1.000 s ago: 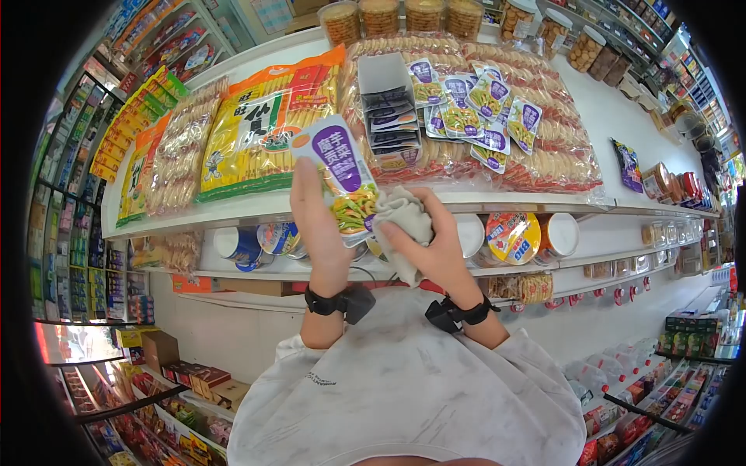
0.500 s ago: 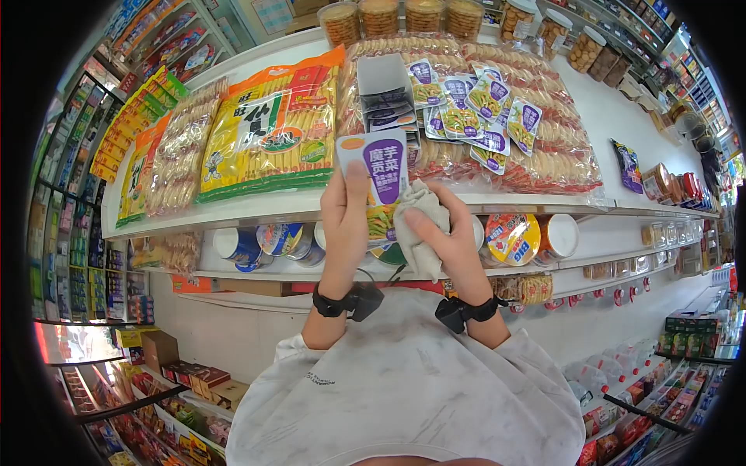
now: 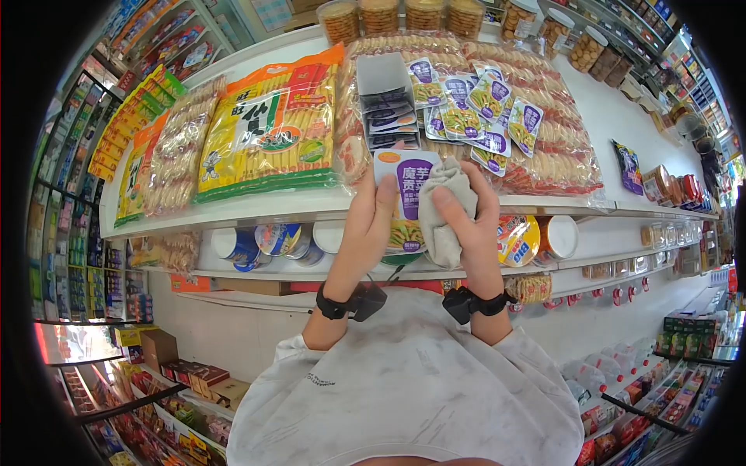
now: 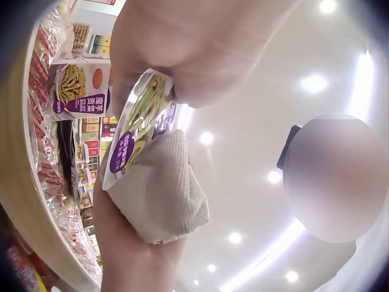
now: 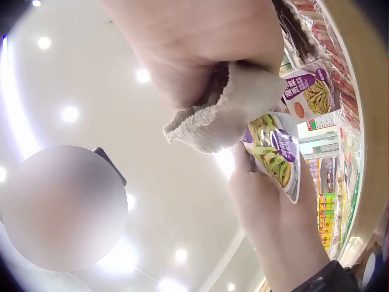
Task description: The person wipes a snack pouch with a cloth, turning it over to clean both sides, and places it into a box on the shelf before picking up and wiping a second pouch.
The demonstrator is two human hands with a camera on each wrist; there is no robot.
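Left hand (image 3: 367, 224), thumb over the front, gripping one upright purple-labelled food pouch (image 3: 407, 190) by its left side; right hand (image 3: 480, 225), fingers curled round a bunched grey cloth (image 3: 448, 217), which lies against the pouch's right side, between the hands. Beyond, on the white shelf (image 3: 590, 116): opened carton (image 3: 382, 75), loose pouches (image 3: 461, 118) atop clear-wrapped snack packs (image 3: 550, 171).

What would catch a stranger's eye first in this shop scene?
Probably the white-and-purple food packet, held by the left hand while the right hand presses a crumpled pale cloth against it. Behind, left of centre, a big yellow snack bag with orange top glows on the white counter.
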